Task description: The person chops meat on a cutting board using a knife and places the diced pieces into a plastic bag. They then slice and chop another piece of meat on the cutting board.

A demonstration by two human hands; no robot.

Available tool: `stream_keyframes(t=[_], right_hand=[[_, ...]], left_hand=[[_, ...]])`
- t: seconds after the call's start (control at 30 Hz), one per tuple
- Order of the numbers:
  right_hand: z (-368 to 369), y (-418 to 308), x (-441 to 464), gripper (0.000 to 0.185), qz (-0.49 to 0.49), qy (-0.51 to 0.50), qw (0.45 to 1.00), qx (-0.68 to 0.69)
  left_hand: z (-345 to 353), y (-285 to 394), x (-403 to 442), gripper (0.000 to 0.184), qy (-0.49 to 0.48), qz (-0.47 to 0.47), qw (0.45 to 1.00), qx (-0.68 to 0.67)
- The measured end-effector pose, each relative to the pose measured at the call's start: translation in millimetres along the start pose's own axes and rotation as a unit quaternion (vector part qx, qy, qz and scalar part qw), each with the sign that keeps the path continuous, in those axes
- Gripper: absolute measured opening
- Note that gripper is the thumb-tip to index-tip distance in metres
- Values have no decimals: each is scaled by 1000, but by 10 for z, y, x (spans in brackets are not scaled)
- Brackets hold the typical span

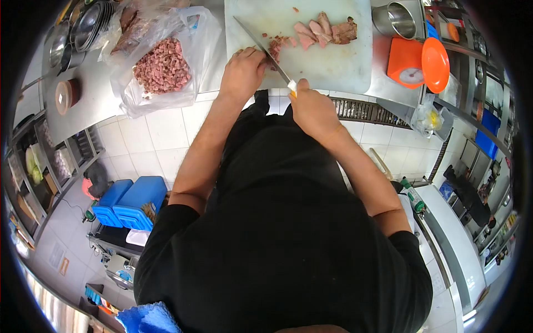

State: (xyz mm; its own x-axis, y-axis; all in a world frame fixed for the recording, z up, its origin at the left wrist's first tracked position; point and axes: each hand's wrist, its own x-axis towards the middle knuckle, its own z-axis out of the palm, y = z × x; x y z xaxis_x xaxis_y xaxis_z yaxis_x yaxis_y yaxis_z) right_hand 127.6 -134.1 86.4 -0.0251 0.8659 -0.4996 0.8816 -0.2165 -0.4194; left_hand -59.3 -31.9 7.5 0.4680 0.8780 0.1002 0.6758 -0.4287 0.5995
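A steel counter (97,97) bears a cutting board (333,69), bagged diced meat (162,65) and an orange scale (401,54).

We can read no text, brand, number or sign here. On the dial (412,75) of the orange scale (396,57), we find the markings too small to decipher; on the plastic bag (201,58), we see a patch of blue near its upper edge, too blurred for us to read.

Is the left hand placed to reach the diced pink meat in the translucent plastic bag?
Probably yes: the left hand holds no tool, and the diced pink meat looks uncovered in the plastic bag, only its folds between.
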Motion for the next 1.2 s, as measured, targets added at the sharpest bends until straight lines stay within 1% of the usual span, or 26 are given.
stream_keyframes(t=[0.07, 0.17, 0.23, 0.37, 0.43, 0.53, 0.63, 0.73, 0.83, 0.93, 1.0, 1.1, 1.13, 1.2], right_hand=[[229, 64, 196, 34, 7, 18, 1000, 21], [290, 42, 432, 35, -36, 62, 997, 35], [218, 15, 524, 33, -40, 49, 998, 22], [25, 53, 455, 33, -54, 46, 997, 23], [-43, 132, 329, 34, -39, 67, 997, 11], [-140, 334, 89, 36, -1, 92, 996, -18], [-167, 576, -102, 35, 39, 105, 993, -45], [-75, 801, -220, 34, 54, 113, 990, -69], [37, 877, -282, 35, 42, 123, 989, -70], [149, 853, -324, 37, 21, 112, 992, -45], [236, 838, -337, 40, 3, 106, 994, -14], [314, 849, -371, 43, 13, 90, 995, 29], [370, 877, -386, 44, 11, 96, 993, 65], [411, 898, -395, 46, 6, 107, 985, 136]], left_hand=[[7, -2, -18, 15, -3, 7, 1000, 5], [-11, 8, -34, 19, -22, 5, 1000, 14], [-24, 5, 0, 20, -36, 4, 999, 27], [-45, 25, -52, 20, -9, -1, 1000, 5], [-52, 25, -80, 20, 0, -14, 1000, -8], [-68, 44, -129, 15, 12, -48, 998, -29], [-107, 118, -141, 13, 4, -64, 997, -43], [-6, 145, -147, 18, 57, -48, 997, -19], [170, 132, -121, 25, 154, -19, 987, -38], [344, 128, -18, 40, 194, -22, 975, -104], [395, 118, 24, 48, 179, -18, 978, -107], [452, 133, 139, 57, 168, -13, 981, -97], [464, 141, 171, 60, 166, -13, 982, -90], [504, 161, 242, 65, 168, 8, 985, -30]])
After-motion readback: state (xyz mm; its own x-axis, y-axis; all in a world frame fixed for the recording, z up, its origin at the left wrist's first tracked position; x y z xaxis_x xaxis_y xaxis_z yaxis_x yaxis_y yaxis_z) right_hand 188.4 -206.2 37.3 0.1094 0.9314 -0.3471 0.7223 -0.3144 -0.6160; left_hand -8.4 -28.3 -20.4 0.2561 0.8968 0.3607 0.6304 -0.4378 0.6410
